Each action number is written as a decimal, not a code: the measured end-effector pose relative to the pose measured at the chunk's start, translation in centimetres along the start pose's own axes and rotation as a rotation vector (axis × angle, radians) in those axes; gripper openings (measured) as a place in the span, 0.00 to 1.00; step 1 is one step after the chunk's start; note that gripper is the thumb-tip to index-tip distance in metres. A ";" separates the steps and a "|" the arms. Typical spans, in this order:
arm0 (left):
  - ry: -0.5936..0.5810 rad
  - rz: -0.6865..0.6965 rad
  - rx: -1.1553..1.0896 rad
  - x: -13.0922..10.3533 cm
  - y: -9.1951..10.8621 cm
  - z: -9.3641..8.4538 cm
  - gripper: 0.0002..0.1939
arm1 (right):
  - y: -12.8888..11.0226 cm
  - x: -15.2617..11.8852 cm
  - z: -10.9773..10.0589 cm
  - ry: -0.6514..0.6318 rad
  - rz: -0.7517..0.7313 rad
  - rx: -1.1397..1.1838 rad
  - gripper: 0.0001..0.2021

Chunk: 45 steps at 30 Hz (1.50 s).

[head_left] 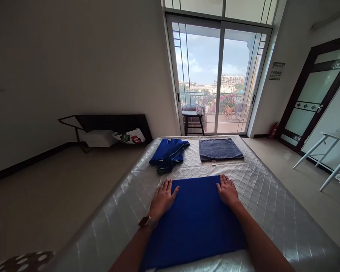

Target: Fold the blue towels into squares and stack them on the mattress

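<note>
A blue cloth (pixel 197 223) lies flat on the pale quilted mattress (pixel 272 211). My left hand (pixel 163 198) rests palm down at its far left corner, fingers stretched out, a watch on the wrist. At the far right corner, my right hand (pixel 227 190) also lies flat with its fingers extended. Neither hand grips anything. Beyond my left hand sits a crumpled blue cloth (pixel 169 153). A dark grey-blue towel (pixel 221 149) is spread at the far right of the mattress, with a small white tag on its near edge.
Past the mattress are a dark stool (pixel 193 114) and sliding glass doors (pixel 220 75). A black metal-framed piece (pixel 113 122) with a white box and bag stands on the left. On the right are a white-legged table (pixel 337 136), a dark-framed door and a fire extinguisher (pixel 273 130).
</note>
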State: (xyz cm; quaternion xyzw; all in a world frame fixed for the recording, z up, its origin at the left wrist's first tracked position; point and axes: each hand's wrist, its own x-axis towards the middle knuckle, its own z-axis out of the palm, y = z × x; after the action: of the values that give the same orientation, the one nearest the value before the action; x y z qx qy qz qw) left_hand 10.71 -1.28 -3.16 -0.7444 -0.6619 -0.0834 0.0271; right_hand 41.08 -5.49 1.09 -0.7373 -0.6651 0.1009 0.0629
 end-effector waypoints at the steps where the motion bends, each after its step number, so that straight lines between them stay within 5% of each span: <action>1: 0.000 -0.006 0.001 -0.1 0.2 0.0 0.38 | -0.1 0.0 0.0 0.000 0.008 -0.007 0.32; 9: -0.010 0.010 0.004 -0.6 0.7 -0.3 0.38 | 0.9 1.6 -1.3 -0.115 -0.031 -0.111 0.30; 18: 0.105 0.003 -0.008 -1.1 0.2 0.7 0.39 | 8.9 9.9 -7.0 0.088 0.124 -0.110 0.28; 25: 0.192 0.172 0.056 -1.4 -0.6 0.8 0.35 | 13.9 13.4 -4.2 0.176 0.221 -0.045 0.28; 29: 0.085 0.369 0.014 2.8 4.9 -1.2 0.29 | 14.4 13.5 -2.8 0.239 0.195 -0.008 0.27; 33: 0.037 0.441 -0.043 11.2 14.8 -3.2 0.29 | 14.3 13.5 -3.0 0.253 0.191 0.011 0.27; 36: -0.011 0.419 -0.019 16.3 19.3 -2.6 0.30 | 14.3 13.4 -3.2 0.250 0.185 0.013 0.27; 39: -0.094 0.372 -0.004 18.3 19.0 -0.6 0.31 | 14.2 13.3 -3.1 0.259 0.187 0.016 0.27; 45: -0.234 0.381 0.009 17.2 13.5 2.3 0.34 | 14.3 13.5 -2.8 0.314 0.182 0.030 0.25</action>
State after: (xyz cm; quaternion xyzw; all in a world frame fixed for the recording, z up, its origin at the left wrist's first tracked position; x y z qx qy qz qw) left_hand 26.12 14.34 -1.71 -0.8605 -0.5083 0.0131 -0.0314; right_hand 56.86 6.52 -0.35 -0.8002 -0.5759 -0.0001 0.1675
